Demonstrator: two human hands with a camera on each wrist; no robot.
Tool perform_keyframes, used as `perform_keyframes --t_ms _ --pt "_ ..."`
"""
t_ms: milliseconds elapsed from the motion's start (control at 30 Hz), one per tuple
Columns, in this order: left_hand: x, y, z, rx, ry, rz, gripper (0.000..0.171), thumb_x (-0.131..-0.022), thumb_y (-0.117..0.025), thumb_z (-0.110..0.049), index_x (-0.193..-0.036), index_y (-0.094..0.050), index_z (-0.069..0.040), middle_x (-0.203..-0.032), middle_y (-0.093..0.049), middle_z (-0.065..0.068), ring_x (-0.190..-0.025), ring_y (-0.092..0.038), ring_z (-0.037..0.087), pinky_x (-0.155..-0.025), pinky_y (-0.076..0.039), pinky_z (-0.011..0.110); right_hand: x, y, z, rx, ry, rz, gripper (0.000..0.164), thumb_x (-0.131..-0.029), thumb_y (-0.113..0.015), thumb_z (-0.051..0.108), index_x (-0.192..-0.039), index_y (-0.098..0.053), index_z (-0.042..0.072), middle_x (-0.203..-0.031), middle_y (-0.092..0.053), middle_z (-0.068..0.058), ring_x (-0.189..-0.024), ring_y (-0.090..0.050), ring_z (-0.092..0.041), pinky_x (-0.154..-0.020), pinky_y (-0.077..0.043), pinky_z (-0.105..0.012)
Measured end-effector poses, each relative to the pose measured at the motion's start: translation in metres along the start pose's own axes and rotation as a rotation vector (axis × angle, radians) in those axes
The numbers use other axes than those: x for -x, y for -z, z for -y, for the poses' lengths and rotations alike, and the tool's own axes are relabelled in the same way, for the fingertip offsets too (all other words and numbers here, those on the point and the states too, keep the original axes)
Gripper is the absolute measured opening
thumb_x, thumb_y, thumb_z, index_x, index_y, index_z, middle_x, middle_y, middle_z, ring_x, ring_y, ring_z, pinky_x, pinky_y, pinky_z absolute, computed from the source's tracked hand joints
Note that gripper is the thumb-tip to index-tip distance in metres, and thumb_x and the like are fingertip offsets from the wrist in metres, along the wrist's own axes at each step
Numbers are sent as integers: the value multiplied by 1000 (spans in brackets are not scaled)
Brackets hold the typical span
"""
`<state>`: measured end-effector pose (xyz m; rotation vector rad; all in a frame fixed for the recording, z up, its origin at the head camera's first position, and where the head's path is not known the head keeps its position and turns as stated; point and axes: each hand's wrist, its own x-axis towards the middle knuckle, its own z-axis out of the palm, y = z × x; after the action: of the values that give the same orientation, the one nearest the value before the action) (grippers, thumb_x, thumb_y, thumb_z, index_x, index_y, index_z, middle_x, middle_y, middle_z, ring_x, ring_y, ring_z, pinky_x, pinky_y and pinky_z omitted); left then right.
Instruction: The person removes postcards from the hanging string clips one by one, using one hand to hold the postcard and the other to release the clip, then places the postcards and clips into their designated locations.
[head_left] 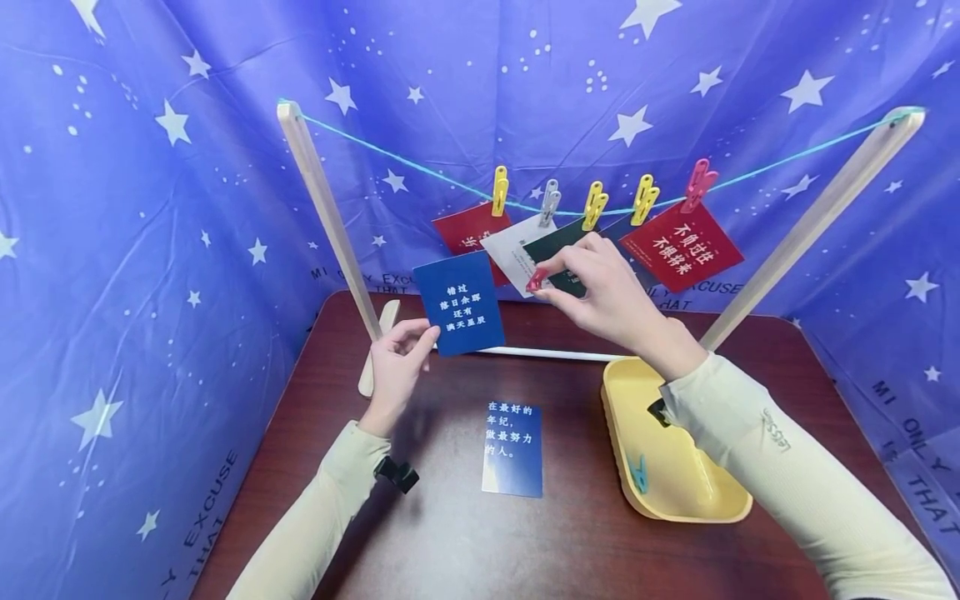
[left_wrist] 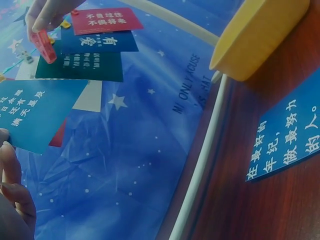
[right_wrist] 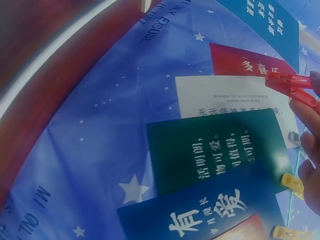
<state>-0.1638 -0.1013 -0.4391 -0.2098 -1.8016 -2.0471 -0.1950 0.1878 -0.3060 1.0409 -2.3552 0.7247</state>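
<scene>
L hand pinches blue card by lower-L corner, R hand pinches red clip nr card.

A rectangular blue paper card is bearing white characters, and a small pinkish-red plastic clip is showing one plain colour. A second rectangular blue paper card is also displaying white characters, its lower end reflecting pale glare. White characters are marking a rectangular red paper card and a rectangular dark green paper card, while greyish print is lining a rectangular white paper card. A violet-blue cloth backdrop is repeating white stars, white dots and dark capital lettering. A yellow plastic tray is contrasting with a dark reddish-brown table. A pale cream fabric sleeve is bearing small grey lettering.
</scene>
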Motion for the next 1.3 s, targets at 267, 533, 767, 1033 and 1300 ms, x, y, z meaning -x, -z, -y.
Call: perform_keyframes --t_ms 267,533,767,1033,1300 --pt "6 -6 6 23 22 15 15 -92 -73 7 -103 -69 16 -69 -67 -7 -46 -48 8 -44 -37 17 10 2 -4 -2 -44 12 31 -82 -90 11 -107 -73 4 -109 -73 -12 -95 -50 -24 -79 -40 -40" --pt "13 -10 7 34 47 21 15 -92 -71 8 -104 -68 17 -65 -64 -10 -45 -47 3 -44 -36 16 21 1 -7 -9 -78 26 29 -83 -89 12 -106 -73 5 -105 -72 -11 -94 -49 -22 -77 -41 -39" --pt "16 -12 9 36 28 22 16 -91 -71 10 -103 -67 19 -72 -68 -13 -47 -48 4 -45 -39 15 28 -2 -11 -25 -107 32 28 -82 -89 13 -105 -74 7 -101 -70 -8 -93 -49 -21 -77 -40 -40" --pt "18 -11 12 41 18 30 14 -92 -71 10 -103 -67 18 -69 -67 -11 -47 -47 6 -45 -38 16 38 -7 -17 -10 -103 38 27 -81 -90 14 -103 -74 8 -101 -75 -7 -91 -50 -20 -77 -39 -39" --pt "21 -9 13 24 54 24 15 -92 -72 8 -103 -67 18 -70 -67 -4 -47 -48 6 -44 -39 20 49 -10 -20 -14 -130 72 28 -82 -90 15 -103 -74 8 -100 -77 -6 -91 -51 -23 -77 -39 -39"
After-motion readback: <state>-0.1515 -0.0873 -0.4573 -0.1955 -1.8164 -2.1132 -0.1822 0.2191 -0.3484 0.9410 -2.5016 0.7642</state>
